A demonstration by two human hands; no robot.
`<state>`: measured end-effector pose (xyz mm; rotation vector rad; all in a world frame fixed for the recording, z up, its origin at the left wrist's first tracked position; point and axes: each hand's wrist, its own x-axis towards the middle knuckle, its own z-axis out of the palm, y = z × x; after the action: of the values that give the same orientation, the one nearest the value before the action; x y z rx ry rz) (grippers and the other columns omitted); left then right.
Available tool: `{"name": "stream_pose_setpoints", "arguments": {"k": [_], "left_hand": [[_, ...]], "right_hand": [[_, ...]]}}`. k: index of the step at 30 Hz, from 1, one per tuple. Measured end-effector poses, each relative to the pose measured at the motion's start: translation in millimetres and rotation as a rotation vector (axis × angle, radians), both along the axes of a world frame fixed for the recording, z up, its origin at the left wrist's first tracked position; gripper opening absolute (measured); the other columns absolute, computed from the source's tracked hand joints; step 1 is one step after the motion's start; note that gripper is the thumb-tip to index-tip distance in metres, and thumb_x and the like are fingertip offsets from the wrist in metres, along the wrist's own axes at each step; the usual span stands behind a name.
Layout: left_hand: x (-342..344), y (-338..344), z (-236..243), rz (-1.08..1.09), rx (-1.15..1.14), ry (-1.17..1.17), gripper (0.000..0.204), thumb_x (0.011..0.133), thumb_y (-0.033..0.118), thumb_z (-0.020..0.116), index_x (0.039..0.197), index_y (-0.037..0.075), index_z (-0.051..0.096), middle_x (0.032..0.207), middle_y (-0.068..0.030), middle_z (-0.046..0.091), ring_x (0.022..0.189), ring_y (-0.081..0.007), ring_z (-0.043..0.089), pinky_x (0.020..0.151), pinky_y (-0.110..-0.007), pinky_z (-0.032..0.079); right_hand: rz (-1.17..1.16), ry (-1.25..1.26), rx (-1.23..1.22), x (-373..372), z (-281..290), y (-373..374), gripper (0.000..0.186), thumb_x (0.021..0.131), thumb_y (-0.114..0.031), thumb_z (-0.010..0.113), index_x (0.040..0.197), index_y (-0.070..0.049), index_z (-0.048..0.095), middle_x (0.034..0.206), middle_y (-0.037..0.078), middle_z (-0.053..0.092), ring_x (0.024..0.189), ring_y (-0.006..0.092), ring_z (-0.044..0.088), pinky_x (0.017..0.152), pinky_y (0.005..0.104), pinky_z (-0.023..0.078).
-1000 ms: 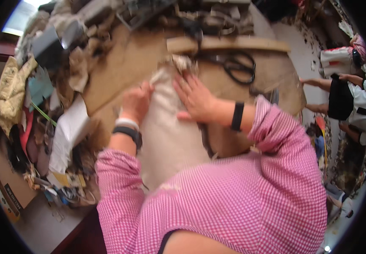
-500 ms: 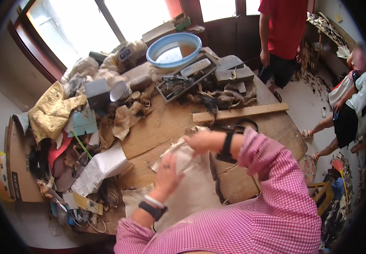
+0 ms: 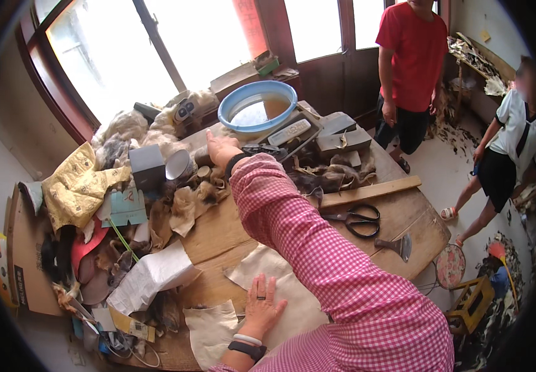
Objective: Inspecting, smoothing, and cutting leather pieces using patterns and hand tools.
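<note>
My left hand [image 3: 263, 310] lies with fingers spread on a pale sheet of hide or cloth [image 3: 302, 315] near the front of the worktable. A smaller pale piece [image 3: 209, 332] lies beside it. My right arm stretches across the table, and my right hand [image 3: 221, 147] is near the blue basin [image 3: 257, 88] of murky water, with index finger extended; its other fingers are partly hidden. A tray of tools [image 3: 291, 131] is beside that hand. Black scissors [image 3: 362, 221], a wide metal blade [image 3: 398, 247] and a wooden batten [image 3: 379, 191] lie to the right of my arm.
Fur scraps [image 3: 122, 133], a grey box [image 3: 147, 167], crumpled yellow wrapping [image 3: 75, 192] and cardboard [image 3: 26, 248] crowd the left. One person in red [image 3: 410, 49] stands behind the table; another [image 3: 506, 136] stands at the right. A yellow crate [image 3: 469, 301] is below the table edge.
My right hand has left the pale sheet and moved forward to near the basin. My left hand has shifted and now lies flat on the sheet. The head view has tilted up.
</note>
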<state>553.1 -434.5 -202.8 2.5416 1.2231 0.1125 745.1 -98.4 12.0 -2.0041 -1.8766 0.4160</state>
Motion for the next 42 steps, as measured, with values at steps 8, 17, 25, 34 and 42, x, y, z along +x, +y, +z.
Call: {"name": "stream_pose_setpoints", "arguments": {"k": [8, 17, 25, 34, 42], "left_hand": [[5.3, 1.5, 3.4, 0.008, 0.053, 0.022, 0.080, 0.089, 0.054, 0.051, 0.152, 0.016, 0.023, 0.159, -0.0158, 0.011, 0.146, -0.0347, 0.012, 0.115, -0.050, 0.016], [-1.7, 5.1, -2.7, -0.037, 0.147, 0.004, 0.080, 0.084, 0.044, 0.061, 0.148, 0.007, 0.029, 0.155, -0.0250, 0.017, 0.142, -0.0423, 0.018, 0.115, -0.050, 0.018], [8.6, 70.2, 6.6, 0.302, 0.151, 0.094, 0.085, 0.086, 0.047, 0.062, 0.146, -0.002, 0.028, 0.152, -0.0241, 0.026, 0.140, -0.0364, 0.026, 0.112, -0.048, 0.025], [11.4, 99.3, 6.0, 0.274, 0.193, 0.093, 0.031, 0.091, 0.035, 0.059, 0.098, 0.006, 0.053, 0.099, -0.0159, 0.064, 0.097, -0.0323, 0.062, 0.077, -0.043, 0.050], [-2.9, 144.5, 4.3, -0.085, 0.280, 0.142, 0.030, 0.098, 0.036, 0.046, 0.084, 0.010, 0.054, 0.066, -0.0140, 0.066, 0.060, -0.0323, 0.066, 0.051, -0.045, 0.049]], "right_hand": [[0.287, -0.062, 0.187, 14.5, -36.6, -55.6, 0.077, 0.082, -0.023, 0.066, 0.147, -0.010, 0.028, 0.103, 0.016, 0.067, 0.093, 0.0350, 0.066, 0.077, 0.0462, 0.052], [0.766, -0.364, -0.118, 26.4, -184.8, -307.7, 0.071, 0.073, -0.042, 0.075, 0.123, 0.005, 0.056, 0.126, 0.027, 0.055, 0.121, 0.0393, 0.050, 0.102, 0.0445, 0.041], [0.642, -0.448, -0.064, 40.4, -185.5, -341.6, 0.094, 0.077, -0.050, 0.068, 0.135, 0.017, 0.036, 0.145, 0.034, 0.033, 0.140, 0.0426, 0.027, 0.118, 0.0448, 0.017], [0.660, -0.410, -0.213, 37.4, -182.7, -339.9, 0.106, 0.073, -0.053, 0.073, 0.141, 0.015, 0.028, 0.149, 0.036, 0.022, 0.142, 0.0474, 0.019, 0.116, 0.0459, 0.022], [0.640, -0.369, -0.145, 39.0, -186.4, -340.2, 0.104, 0.071, -0.052, 0.072, 0.139, 0.015, 0.032, 0.148, 0.036, 0.023, 0.141, 0.0497, 0.018, 0.115, 0.0483, 0.024]]}}
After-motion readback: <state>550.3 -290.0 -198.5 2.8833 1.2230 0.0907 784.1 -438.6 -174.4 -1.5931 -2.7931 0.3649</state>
